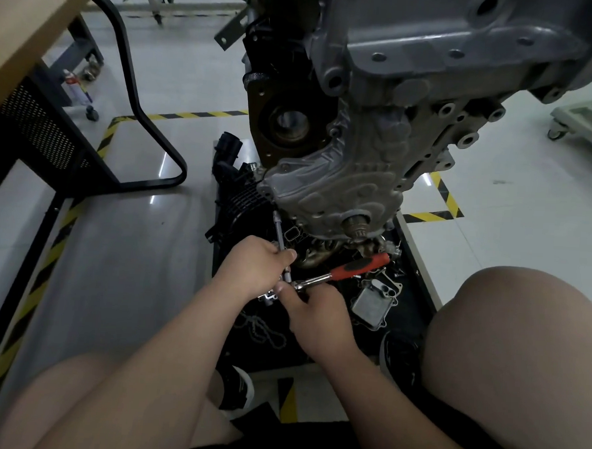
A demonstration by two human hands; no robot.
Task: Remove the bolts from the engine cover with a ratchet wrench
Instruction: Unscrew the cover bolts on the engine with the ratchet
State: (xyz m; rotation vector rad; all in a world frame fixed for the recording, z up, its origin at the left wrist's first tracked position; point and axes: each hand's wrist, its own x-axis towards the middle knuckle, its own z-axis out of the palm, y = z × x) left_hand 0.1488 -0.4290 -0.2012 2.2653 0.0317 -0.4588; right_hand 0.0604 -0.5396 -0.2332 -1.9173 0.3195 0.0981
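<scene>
Ratchet wrench (350, 269): red-and-black grip sticking out to the right, unheld; steel head low between both hands. Extension bar (279, 239): slim, steel, slanting from the wrench head up to the lower left edge of the engine cover (341, 178); far end at the cover's rim, seating on a bolt too small to tell. Left hand (254, 270): fingers curled round the bar's middle, likely to keep it in line. Right hand (317, 311): thumb and fingers pinching the wrench head, probably spinning or mating the drive rather than levering. Engine cover: grey, cast, ribbed, on the raised engine (451, 43) directly ahead, above a black tray (413, 319) strewn with loose parts (374, 304). Floor (132, 250): glossy pale tile, yellow-black hazard tape (450, 201). Left: wood-topped desk (31, 21) on a black frame. Far right: castored trolley (588, 116). Bare knees (508, 338) framing the lot.
</scene>
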